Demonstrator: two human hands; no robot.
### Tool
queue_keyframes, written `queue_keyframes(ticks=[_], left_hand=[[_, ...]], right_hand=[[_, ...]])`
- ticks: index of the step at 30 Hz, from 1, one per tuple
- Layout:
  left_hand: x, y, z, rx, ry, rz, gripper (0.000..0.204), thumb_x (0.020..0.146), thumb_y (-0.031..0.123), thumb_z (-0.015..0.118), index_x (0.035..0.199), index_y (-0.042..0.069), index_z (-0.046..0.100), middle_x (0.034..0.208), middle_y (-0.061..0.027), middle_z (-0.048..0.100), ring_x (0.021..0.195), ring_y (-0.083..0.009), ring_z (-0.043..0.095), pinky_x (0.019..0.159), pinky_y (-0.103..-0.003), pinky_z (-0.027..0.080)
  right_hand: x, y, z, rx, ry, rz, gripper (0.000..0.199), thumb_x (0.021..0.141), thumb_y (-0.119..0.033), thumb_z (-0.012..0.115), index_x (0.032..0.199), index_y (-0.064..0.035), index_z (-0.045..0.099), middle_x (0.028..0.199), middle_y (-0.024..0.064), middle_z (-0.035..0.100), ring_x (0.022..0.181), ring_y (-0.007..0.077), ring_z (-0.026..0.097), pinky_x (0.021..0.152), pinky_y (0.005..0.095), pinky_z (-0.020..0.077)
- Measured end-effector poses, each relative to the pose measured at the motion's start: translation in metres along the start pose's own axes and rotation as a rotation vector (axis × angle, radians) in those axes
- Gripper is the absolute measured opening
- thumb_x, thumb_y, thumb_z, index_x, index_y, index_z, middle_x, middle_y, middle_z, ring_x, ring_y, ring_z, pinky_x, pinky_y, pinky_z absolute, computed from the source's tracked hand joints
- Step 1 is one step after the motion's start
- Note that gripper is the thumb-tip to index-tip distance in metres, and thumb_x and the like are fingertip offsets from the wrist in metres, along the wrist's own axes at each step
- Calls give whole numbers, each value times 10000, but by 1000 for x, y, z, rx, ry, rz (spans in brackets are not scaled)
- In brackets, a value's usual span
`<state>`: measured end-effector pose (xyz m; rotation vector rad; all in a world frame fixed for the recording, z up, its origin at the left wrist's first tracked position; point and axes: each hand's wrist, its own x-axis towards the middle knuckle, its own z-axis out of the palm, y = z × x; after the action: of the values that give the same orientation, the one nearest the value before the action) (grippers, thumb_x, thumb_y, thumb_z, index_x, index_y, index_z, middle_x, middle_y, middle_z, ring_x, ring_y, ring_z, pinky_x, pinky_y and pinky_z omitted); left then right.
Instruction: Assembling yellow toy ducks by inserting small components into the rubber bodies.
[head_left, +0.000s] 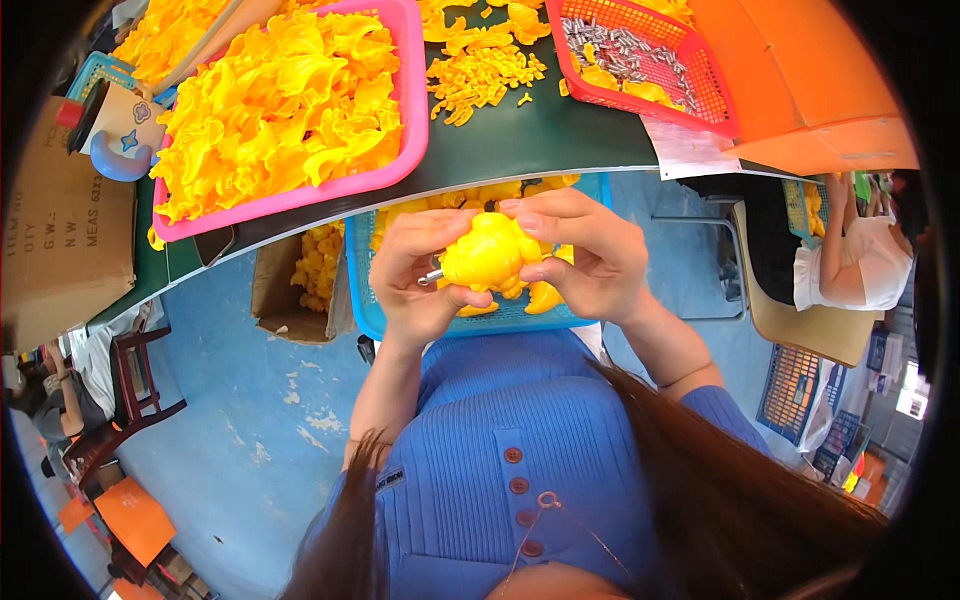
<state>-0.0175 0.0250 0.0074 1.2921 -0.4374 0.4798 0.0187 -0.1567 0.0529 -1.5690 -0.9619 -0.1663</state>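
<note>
Both hands hold a lumpy, rounded yellow plastic piece [487, 252] in front of my chest. My left hand [410, 268] grips its left side, fingers over the top and thumb below. From the other side, my right hand [592, 245] presses it with fingertips above and thumb beneath. A small silver metal cylinder [431, 277] shows beside the left fingers; whether it sticks out of the piece or sits in the hand, I cannot tell. Beneath the hands is a blue plastic basket [362, 300] with more yellow pieces, partly hidden by my hands.
A pink tray [414, 100] heaped with thin yellow parts stands on the dark green table [530, 145]. Small yellow bits [485, 80] lie beside it. Farther right is a red basket [700, 118] of silver cylinders. A cardboard box [290, 322] stands left, and another person [865, 265] sits right.
</note>
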Motion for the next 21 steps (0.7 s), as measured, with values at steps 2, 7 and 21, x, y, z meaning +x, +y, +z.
queue_keyframes(ticks=[2,7,21], left_hand=[[0,2,0,44,3,-2,624,625,376,806,1064,0,570,1031,-109,549,986,-203,562,834,-308,458],[2,5,-3,52,-24,-55,540,640,161,801,1094,-14,566,1062,-125,553,1012,-231,562,813,-309,482],[-22,-47,-6,907,-633,-12,402,662,71,701,1038,95,564,1070,-89,543,1078,-299,510,966,-429,404]], right_hand=[[1,0,-1,7,-2,-13,360,707,28,691,1047,25,571,1078,197,579,1022,295,572,877,355,461],[-1,1,-2,84,-37,117,367,728,27,681,1072,36,552,1113,185,550,1062,279,544,891,335,441],[73,63,-55,-470,52,344,154,819,-137,633,871,9,641,901,65,652,829,121,607,747,255,481]])
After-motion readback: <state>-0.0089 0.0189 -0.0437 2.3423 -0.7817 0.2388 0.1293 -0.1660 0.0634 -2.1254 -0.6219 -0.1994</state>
